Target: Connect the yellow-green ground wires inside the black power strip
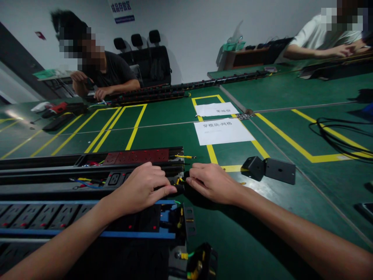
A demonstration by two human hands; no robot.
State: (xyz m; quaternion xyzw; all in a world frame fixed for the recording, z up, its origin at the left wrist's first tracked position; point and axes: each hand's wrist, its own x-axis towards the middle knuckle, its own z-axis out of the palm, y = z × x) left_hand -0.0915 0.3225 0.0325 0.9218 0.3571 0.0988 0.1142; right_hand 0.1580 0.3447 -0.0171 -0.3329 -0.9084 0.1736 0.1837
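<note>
My left hand (145,182) is closed over the end of a black power strip (87,188), thumb along its near side. Just beyond that end, my right hand (214,182) has its fingers pinched together; what they hold is mostly hidden, though something dark shows at the fingertips. Short yellow-and-green wires (180,180) stick out between the two hands. Behind lies a strip with dark red sockets (136,156) and a yellow-sleeved wire end (186,156). Nearer me is a blue-edged strip of black sockets (67,216), its wired end open.
Black metal brackets (279,171) lie right of my hand. Two paper sheets (224,131) rest on the yellow-taped green table (163,136). Black cable (335,136) is coiled at right. Across the table, one person (116,74) works at left and another (314,42) at right.
</note>
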